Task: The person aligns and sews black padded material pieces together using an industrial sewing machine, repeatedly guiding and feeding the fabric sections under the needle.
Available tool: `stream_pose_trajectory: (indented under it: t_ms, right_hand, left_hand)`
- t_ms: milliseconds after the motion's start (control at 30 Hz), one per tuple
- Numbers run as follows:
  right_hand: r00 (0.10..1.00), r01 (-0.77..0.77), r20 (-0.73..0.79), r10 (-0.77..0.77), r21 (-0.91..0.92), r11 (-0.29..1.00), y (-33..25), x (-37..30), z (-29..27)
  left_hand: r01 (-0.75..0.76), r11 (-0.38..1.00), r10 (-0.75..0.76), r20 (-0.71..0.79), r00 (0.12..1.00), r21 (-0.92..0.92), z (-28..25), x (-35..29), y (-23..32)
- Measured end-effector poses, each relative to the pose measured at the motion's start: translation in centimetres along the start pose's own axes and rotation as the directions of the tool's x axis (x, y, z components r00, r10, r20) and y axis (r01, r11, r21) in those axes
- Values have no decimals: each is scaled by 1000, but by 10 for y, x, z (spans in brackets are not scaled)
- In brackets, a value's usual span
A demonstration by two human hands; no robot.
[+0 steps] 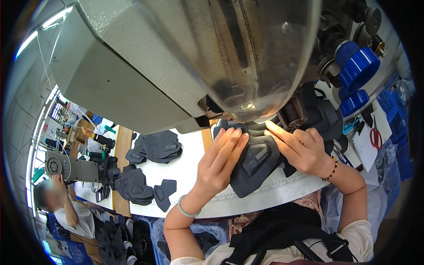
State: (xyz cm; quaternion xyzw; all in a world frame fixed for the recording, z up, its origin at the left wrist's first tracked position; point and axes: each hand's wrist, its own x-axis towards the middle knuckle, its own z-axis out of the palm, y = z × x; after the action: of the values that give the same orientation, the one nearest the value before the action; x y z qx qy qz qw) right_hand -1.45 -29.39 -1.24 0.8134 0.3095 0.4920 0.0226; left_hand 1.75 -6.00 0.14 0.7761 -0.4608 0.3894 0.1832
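A dark grey moulded fabric piece [252,165] with a raised padded panel and a stitched outline lies under the sewing machine's head [145,66]. My left hand [219,161] is closed on its left edge, the fingers long and together on top and the thumb hidden. On the other side my right hand [304,148] grips the piece's upper right part, its index finger stretched close to the stitching area. The needle itself is hidden behind the clear plastic shield [260,62].
Stacks of similar dark pieces [154,146] lie left on the white table [190,150], a single piece [164,194] nearer. Blue knobs [360,68] jut out at upper right. Red-handled scissors [376,138] lie on paper at right. Another person [79,221] sits at far left by a second machine.
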Motion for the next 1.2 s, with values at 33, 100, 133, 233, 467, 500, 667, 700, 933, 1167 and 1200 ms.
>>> stream_pose_trajectory:
  t_ms: [33,100,133,233,467,500,667,700,933,1167,1200]
  right_hand:
    - [1000,12,-3,-12,7,1000,0,-1,-1]
    - [1000,4,-7,-4,15,1000,1,0,0]
    - [1000,-4,-11,4,22,1000,1,0,1]
    - [999,-37,-16,38,67,997,-1,3,-1]
    - [997,-76,15,75,110,991,-2,12,-7]
    - [996,-84,29,81,127,988,0,15,-9]
    - [995,-99,20,97,142,985,1,16,-4]
    - [996,-93,1,94,136,986,1,14,-2]
    - [996,-84,-28,88,123,989,0,14,1]
    - [994,-93,-38,98,116,989,-7,13,3]
    - [994,-93,-41,98,109,990,-7,13,3]
  left_hand:
    - [7,1000,-7,8,1000,-2,0,0,1]
    - [16,1000,-16,17,1000,-4,-1,2,0]
    - [13,1000,-12,29,1000,-14,-2,3,-1]
    - [8,1000,-7,36,999,-26,-4,3,-3]
    - [74,992,-61,132,989,-99,-16,15,-8]
    - [75,992,-62,130,990,-97,-16,16,-9]
    - [122,982,-103,132,986,-145,-15,18,-12]
    - [120,982,-101,129,987,-147,-15,18,-11]
    - [124,977,-114,69,991,-174,-10,16,-11]
    - [120,978,-105,90,990,-174,-12,17,-16]
    - [120,978,-106,89,990,-172,-12,17,-17]
